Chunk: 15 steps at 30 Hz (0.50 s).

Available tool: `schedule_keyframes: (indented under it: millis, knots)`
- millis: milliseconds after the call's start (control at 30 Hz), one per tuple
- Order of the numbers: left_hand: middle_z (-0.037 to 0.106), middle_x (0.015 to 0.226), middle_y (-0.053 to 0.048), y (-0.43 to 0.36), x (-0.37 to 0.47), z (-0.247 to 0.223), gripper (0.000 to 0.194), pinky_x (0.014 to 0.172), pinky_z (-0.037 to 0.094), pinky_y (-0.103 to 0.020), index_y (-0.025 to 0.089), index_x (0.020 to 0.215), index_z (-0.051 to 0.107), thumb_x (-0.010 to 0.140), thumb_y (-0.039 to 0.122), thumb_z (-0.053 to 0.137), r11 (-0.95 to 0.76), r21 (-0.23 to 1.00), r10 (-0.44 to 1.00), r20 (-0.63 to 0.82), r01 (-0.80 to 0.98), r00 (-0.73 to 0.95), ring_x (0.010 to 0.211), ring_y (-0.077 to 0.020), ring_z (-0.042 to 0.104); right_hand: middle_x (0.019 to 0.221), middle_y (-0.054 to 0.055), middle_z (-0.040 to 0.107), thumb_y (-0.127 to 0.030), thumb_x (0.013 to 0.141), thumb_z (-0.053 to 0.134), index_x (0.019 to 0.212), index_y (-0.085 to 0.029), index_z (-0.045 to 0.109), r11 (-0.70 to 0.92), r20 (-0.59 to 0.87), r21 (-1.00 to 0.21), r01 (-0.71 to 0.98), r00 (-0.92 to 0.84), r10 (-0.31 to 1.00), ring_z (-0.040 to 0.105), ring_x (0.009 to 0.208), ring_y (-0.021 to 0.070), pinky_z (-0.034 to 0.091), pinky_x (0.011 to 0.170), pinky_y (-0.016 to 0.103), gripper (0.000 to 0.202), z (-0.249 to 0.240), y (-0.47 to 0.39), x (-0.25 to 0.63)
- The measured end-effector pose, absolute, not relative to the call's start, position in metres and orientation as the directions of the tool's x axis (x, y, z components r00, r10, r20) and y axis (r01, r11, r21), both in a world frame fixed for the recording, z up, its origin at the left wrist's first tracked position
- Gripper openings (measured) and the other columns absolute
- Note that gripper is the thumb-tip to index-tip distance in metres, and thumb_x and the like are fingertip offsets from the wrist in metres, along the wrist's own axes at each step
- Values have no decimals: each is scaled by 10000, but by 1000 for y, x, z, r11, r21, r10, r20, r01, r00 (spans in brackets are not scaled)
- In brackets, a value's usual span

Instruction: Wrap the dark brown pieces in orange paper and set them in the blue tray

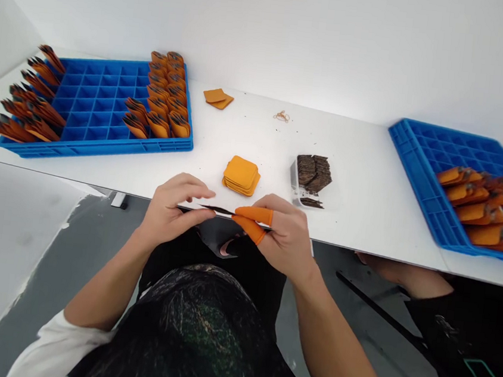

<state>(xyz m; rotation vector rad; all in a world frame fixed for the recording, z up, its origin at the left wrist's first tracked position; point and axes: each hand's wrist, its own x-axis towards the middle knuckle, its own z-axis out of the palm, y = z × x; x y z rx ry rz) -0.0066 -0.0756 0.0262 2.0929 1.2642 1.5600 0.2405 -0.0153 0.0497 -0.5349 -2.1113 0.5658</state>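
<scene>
My right hand (285, 231), with orange finger cots on its thumb and forefinger, pinches a thin dark sheet (217, 209) seen edge-on at the front edge of the table. At the sheet's other end is my left hand (173, 204), bare; its thumb lies against the sheet or just beside it, while the fingers stay apart above. Just beyond my hands sits a stack of orange rounded-square pieces (241, 174). To its right, a clear plastic container (295, 178) holds dark brown thin sheets (313, 172) packed in rows, with a few lying flat in front.
On the left stands a blue divided crate (125, 145) partly filled with orange-and-dark bundles (159, 104). Another blue crate (417, 188) with similar bundles is at right. Two orange pieces (218, 98) and rubber bands (281, 116) lie farther back. Another person's arm (417, 281) shows below the right side.
</scene>
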Motion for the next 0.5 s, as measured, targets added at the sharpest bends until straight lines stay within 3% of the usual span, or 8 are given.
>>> schedule_keyframes:
  millis: [167,300,400,500]
  knots:
    - [800,923,-46,-79,-11,43,54,755,573,-306,226,992,797,1004,249,750,-626,404,716,638,667,284,832,-169,709,786,37,728,-122,979,720,993,-182,831,857,646,-460,230,-576,501,635,690,145,508,597,272,127,42,-18,230]
    - [792,937,-61,-80,-22,45,107,778,583,-317,203,986,759,1045,220,671,-586,387,764,558,712,324,867,-182,709,823,38,735,-157,994,722,1013,-191,819,844,626,-491,216,-586,514,661,715,148,543,626,281,104,35,-14,218]
    - [788,943,-59,-79,-62,63,107,762,576,-312,212,986,750,1041,209,658,-497,372,772,602,784,204,888,-185,715,971,64,756,-227,997,749,1114,-213,802,790,612,-565,237,-522,594,720,831,172,599,716,308,129,26,-6,219]
    - [783,953,-44,-64,-131,98,109,733,542,-310,225,953,768,1012,256,682,-232,332,691,718,914,-85,889,-192,704,1059,85,749,-244,1014,728,1193,-220,785,722,615,-572,389,-380,692,733,918,199,615,795,348,189,1,8,234]
